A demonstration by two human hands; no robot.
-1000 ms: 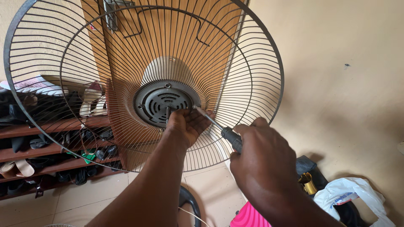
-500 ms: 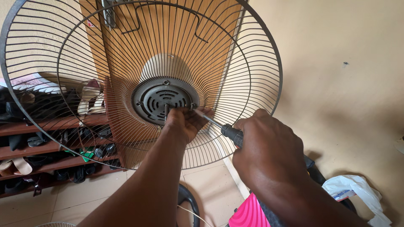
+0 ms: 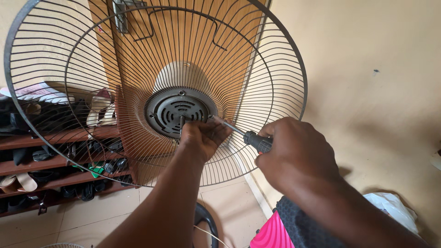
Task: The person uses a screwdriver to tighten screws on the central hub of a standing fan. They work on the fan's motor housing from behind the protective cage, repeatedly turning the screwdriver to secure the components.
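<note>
A screwdriver (image 3: 250, 136), stiff and best gripped by its dark handle, is clasped in the closed fingers of the right hand (image 3: 296, 154), while its tip is steadied by the pinched fingers of the left hand (image 3: 202, 137) at the grey motor hub (image 3: 172, 110) inside the light, springy wire fan guard (image 3: 275, 78).

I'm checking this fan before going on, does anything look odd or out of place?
Yes. The fan has no blades and no front guard: only the rear wire guard surrounds the bare motor hub. The left hand rests at the hub, and the right hand holds a screwdriver against it.
</note>
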